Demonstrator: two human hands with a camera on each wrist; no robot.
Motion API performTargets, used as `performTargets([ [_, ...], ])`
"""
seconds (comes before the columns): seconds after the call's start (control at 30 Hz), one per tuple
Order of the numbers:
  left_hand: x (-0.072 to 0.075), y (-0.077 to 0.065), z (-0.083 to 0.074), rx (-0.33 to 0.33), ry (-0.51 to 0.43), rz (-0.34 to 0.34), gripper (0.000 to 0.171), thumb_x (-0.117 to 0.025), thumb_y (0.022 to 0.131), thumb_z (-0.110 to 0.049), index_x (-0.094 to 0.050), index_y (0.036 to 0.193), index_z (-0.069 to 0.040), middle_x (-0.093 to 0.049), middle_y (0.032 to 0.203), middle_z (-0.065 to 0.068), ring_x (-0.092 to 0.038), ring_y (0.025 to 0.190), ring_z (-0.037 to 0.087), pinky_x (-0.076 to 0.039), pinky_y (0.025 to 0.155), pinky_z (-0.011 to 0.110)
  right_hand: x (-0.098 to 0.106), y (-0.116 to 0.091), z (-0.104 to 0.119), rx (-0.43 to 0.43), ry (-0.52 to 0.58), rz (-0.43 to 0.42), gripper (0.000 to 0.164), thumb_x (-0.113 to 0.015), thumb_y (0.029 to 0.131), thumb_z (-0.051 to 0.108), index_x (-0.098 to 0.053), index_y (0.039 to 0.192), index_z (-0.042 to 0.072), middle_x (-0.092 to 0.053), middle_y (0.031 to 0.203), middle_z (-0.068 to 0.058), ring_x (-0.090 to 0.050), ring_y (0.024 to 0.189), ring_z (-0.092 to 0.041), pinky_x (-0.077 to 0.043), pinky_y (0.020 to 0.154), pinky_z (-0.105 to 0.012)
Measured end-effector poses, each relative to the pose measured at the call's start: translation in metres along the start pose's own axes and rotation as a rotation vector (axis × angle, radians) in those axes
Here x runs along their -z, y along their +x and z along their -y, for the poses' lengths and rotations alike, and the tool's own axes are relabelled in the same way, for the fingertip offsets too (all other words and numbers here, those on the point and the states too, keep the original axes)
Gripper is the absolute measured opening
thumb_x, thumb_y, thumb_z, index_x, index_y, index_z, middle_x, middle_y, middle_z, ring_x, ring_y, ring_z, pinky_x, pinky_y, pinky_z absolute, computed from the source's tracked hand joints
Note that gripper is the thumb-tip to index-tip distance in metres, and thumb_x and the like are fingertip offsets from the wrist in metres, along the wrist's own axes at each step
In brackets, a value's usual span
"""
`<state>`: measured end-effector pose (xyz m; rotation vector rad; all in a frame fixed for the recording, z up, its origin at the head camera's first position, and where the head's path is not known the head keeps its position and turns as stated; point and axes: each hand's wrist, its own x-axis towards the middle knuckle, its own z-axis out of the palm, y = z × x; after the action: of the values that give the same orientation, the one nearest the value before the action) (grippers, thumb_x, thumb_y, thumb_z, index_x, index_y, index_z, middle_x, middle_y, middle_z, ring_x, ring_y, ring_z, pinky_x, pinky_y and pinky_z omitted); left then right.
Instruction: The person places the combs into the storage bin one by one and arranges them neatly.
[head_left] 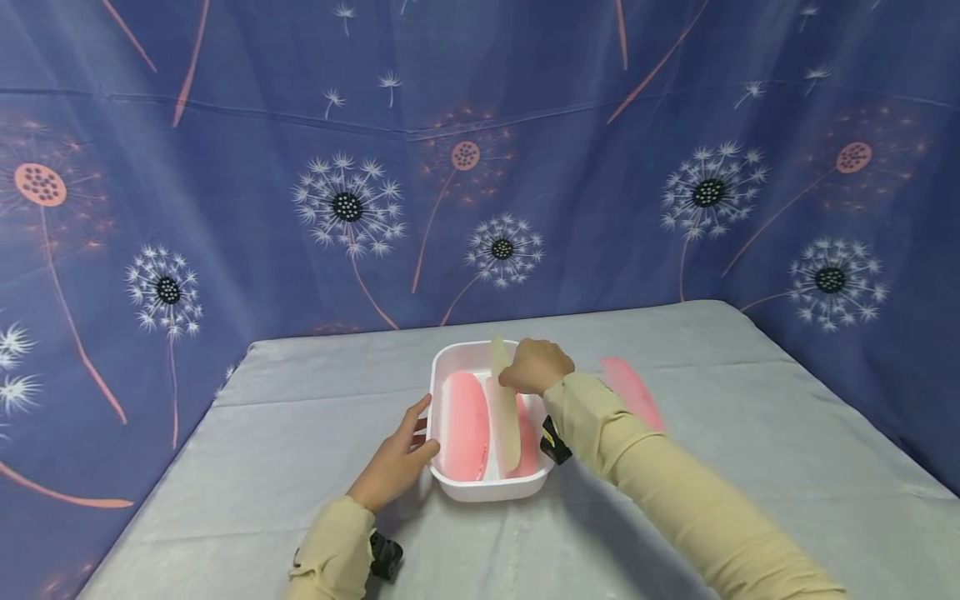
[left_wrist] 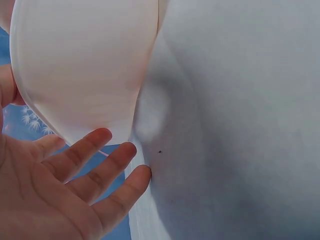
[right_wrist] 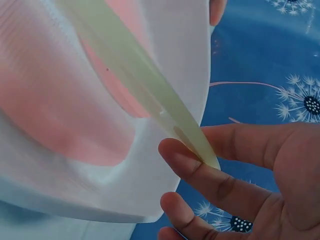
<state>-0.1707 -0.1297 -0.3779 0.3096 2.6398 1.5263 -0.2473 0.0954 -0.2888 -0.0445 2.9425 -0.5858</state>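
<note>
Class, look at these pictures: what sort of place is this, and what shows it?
Probably a makeshift filming booth, not a home: a dandelion-print cloth hangs as backdrop on all sides, a plain grey sheet covers the table, and only a white tub stands there.

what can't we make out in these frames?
- Head view: the right hand covers its own grip on the pale green piece.
- Left wrist view: white tray fills the frame; its contents are hidden.
- Right wrist view: pink pieces blurred by closeness.
- Head view: loose pink piece partly behind the sleeve.
</note>
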Motion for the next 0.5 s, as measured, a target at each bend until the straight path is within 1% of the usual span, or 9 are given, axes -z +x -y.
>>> performTargets([
  [0.07,-0.0009,0.0007,-0.0008,0.001,-0.001,0.003,0.072,-0.053,0.094,-0.016,-0.027,0.161,-0.008,-0.05,0.145,0.028,-0.055,0.127,0.041,-0.041,0.107,0.059,-0.0005,0.0001,-0.0015,0.004,-0.016,-0.007,0.021,-0.065,0.084,0.024,-0.062,0.066,0.013,-0.063,0.082,-0.007,-0.059,0.089,-0.03,-0.046,0.068,-0.039],
  [0.17,-0.0016,0.0009,-0.0022,0.002,-0.003,0.006,0.072,-0.053,0.094,-0.017,-0.027,0.161,-0.008,-0.05,0.145,0.028,-0.054,0.127,0.041,-0.041,0.107,0.059,-0.0005,-0.0026,-0.0014,0.015,-0.039,-0.006,0.021,-0.065,0.084,0.025,-0.068,0.068,0.012,-0.065,0.087,-0.008,-0.059,0.102,-0.035,-0.049,0.078,-0.045],
  [0.33,-0.0017,0.0015,-0.0031,-0.006,0.003,0.003,0.072,-0.053,0.094,-0.016,-0.027,0.16,-0.007,-0.05,0.145,0.028,-0.055,0.127,0.041,-0.041,0.107,0.059,-0.0025,-0.009,0.0028,0.052,-0.066,0.0,0.021,-0.063,0.082,0.023,-0.069,0.065,0.013,-0.067,0.088,-0.008,-0.057,0.106,-0.037,-0.049,0.087,-0.048],
  [0.5,-0.0017,0.002,-0.0031,-0.012,0.014,-0.004,0.072,-0.053,0.093,-0.016,-0.028,0.16,-0.007,-0.051,0.144,0.028,-0.055,0.126,0.041,-0.041,0.107,0.059,-0.0088,-0.0081,0.0077,0.072,-0.096,-0.001,0.019,-0.061,0.082,0.02,-0.066,0.065,0.013,-0.067,0.089,-0.009,-0.057,0.105,-0.037,-0.048,0.089,-0.049],
])
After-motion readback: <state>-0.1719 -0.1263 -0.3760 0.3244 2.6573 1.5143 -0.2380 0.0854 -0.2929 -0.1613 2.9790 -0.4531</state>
